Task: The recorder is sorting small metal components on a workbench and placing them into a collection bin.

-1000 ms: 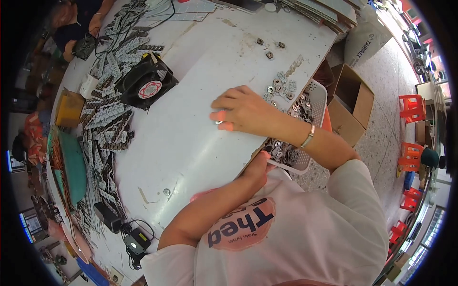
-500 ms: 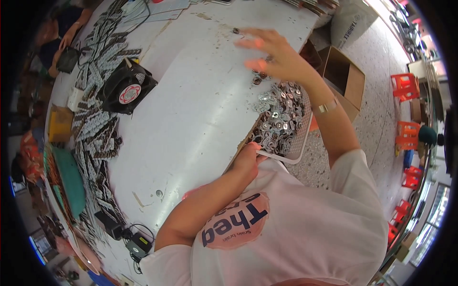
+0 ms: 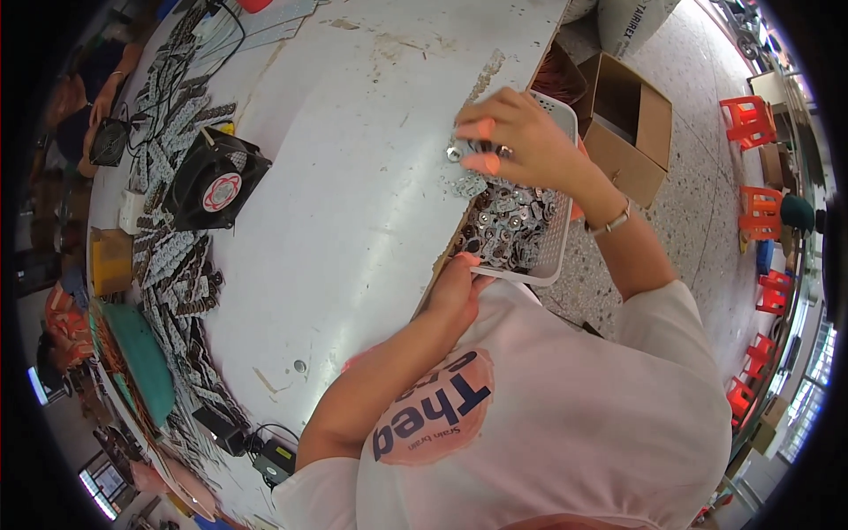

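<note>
A white plastic basket [image 3: 563, 231] full of small silvery metal pieces [image 3: 508, 225] sits against the table's right edge. My left hand [image 3: 456, 291] grips its near rim, thumb on top, an orange cover on one fingertip. Over the far end of the basket and the table edge is my right hand [image 3: 534, 146], with a metal band at its wrist. Its fingers are bent and apart, two of them with orange covers. Loose metal pieces [image 3: 454, 153] lie beneath and beside these fingers; the palm is hidden.
A black fan [image 3: 216, 181] stands on the white table [image 3: 353, 177], beside heaps of metal strips [image 3: 177, 256]. Right of the basket, an open cardboard box [image 3: 632, 132] stands on the speckled floor. Black adapters [image 3: 274, 459] lie near left. Another person's hand [image 3: 102, 106] is at far left.
My right hand has come nearer, from the far tabletop to the basket's far end, over the loose pieces. My left hand keeps its hold on the rim. The whole view has shifted slightly.
</note>
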Demonstrator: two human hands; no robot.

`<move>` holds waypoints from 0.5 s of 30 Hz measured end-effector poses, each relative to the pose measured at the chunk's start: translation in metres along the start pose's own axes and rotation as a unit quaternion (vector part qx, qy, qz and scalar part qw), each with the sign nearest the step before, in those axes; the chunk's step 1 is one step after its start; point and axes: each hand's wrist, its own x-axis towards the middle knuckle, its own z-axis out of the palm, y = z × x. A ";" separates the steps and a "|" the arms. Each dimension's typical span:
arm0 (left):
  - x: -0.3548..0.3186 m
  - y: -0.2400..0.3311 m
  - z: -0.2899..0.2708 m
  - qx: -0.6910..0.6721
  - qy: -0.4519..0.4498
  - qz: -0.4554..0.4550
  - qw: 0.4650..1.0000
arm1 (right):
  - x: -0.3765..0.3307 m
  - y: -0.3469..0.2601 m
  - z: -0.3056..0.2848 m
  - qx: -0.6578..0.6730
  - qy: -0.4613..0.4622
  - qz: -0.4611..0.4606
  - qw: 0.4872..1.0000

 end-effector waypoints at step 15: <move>-0.008 0.004 0.004 0.002 0.003 0.004 1.000 | -0.027 -0.039 0.021 0.047 0.022 -0.020 0.998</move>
